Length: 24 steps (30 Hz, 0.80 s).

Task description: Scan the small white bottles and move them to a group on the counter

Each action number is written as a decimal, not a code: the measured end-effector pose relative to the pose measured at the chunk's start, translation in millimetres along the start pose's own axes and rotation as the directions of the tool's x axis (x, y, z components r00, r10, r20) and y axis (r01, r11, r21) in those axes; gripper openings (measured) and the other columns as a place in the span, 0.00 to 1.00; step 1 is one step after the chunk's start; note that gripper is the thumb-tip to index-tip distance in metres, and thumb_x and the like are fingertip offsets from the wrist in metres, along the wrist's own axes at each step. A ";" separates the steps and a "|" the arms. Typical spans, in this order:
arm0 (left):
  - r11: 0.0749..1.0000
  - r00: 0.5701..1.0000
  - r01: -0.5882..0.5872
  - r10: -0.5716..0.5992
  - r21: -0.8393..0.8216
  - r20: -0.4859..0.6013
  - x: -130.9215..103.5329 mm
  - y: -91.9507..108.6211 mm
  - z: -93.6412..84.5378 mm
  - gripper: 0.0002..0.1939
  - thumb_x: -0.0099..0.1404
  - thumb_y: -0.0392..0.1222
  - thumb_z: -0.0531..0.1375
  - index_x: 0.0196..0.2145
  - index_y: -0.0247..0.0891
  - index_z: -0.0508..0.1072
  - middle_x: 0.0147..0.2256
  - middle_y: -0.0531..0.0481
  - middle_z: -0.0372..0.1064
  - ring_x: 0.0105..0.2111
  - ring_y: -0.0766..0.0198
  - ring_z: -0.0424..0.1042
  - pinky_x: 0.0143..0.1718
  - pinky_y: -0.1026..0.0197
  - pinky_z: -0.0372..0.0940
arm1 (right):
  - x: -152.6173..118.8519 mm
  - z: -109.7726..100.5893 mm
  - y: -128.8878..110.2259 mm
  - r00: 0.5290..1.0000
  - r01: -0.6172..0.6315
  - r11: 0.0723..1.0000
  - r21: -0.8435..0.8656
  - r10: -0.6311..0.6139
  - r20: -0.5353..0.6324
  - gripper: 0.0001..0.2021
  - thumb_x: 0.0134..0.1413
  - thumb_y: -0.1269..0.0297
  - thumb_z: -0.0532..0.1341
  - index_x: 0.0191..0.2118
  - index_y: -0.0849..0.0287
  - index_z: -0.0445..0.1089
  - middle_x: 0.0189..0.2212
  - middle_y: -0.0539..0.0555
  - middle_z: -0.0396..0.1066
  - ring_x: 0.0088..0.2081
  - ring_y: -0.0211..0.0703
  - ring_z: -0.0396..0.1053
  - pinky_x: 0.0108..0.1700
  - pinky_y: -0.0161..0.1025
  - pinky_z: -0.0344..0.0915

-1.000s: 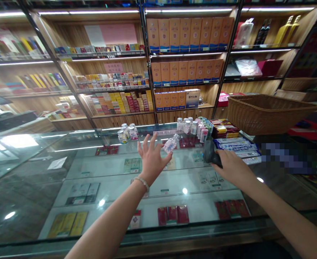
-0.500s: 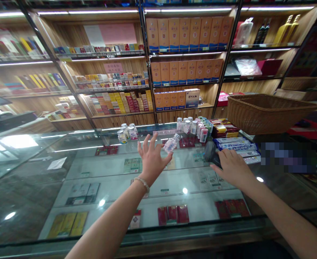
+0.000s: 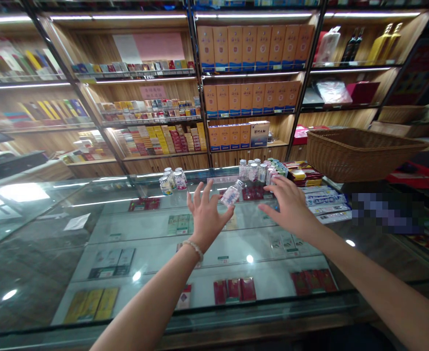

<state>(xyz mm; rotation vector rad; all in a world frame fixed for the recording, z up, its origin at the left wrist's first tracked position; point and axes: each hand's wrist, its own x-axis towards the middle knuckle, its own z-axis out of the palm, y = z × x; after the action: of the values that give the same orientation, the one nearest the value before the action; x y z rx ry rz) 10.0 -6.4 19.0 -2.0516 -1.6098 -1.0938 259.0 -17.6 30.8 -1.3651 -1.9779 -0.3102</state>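
Three rows of orange boxes (image 3: pixel 246 97) fill the middle of the lit wooden shelves at the back, smaller packs are crammed in to their left, and in front sits a big glass counter (image 3: pixel 195 256) full of ceiling-light glare. Flat red packs (image 3: pixel 234 290) and yellow ones (image 3: pixel 92 304) show through the glass. Up top there's a little clump of jars (image 3: pixel 173 180) near the far edge, a bigger bunch of small containers (image 3: pixel 258 170) further right, then some blue-and-white packets (image 3: pixel 326 200) and a wicker basket (image 3: pixel 362 156). Main change from half a second ago: the right hand (image 3: pixel 290 204) had a dark handheld device then, and now that's out of sight and the hand is further left, closer to the containers. Its fingers are loosely bent, thumb apart, nothing visibly gripped. Left hand (image 3: pixel 209 214) has barely budged, pinching a small clear bottle (image 3: pixel 231 194) between thumb and index finger, other fingers fanned out, bottle tilted with its cap up and to the right, above the middle of the counter.
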 end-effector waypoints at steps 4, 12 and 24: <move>0.998 0.998 0.058 -0.058 -0.032 -0.011 0.3 0.0 0.7 0.14 0.60 0.52 0.67 0.40 0.44 0.77 0.67 0.44 0.61 0.68 0.41 0.54 0.69 0.31 0.42 | 25.8 28.6 -30.9 0.998 -0.066 0.978 0.196 0.063 0.023 0.24 0.58 0.42 0.62 0.50 0.56 0.72 0.63 0.65 0.64 0.67 0.63 0.55 0.66 0.62 0.52; 0.993 0.994 0.111 -0.112 -0.049 -0.013 1.7 -1.3 -3.4 0.12 0.61 0.50 0.66 0.40 0.43 0.77 0.67 0.44 0.60 0.68 0.43 0.54 0.69 0.33 0.42 | 36.6 66.1 -60.2 0.981 -0.194 0.910 0.368 0.169 0.099 0.24 0.54 0.41 0.65 0.46 0.57 0.72 0.66 0.65 0.60 0.68 0.62 0.52 0.67 0.63 0.50; 0.999 0.997 0.037 -0.036 -0.014 0.061 -3.4 1.4 4.2 0.18 0.60 0.56 0.68 0.44 0.44 0.77 0.68 0.41 0.59 0.68 0.39 0.54 0.68 0.29 0.44 | 37.5 81.5 -37.4 0.981 -0.183 0.856 0.483 0.192 0.031 0.17 0.56 0.47 0.66 0.42 0.56 0.75 0.63 0.63 0.66 0.66 0.58 0.58 0.67 0.60 0.53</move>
<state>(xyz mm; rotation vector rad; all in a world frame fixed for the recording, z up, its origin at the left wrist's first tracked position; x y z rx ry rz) 12.6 -6.4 14.1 -2.0923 -1.6795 -1.0683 184.8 39.1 3.7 -1.1996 -1.7286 0.2541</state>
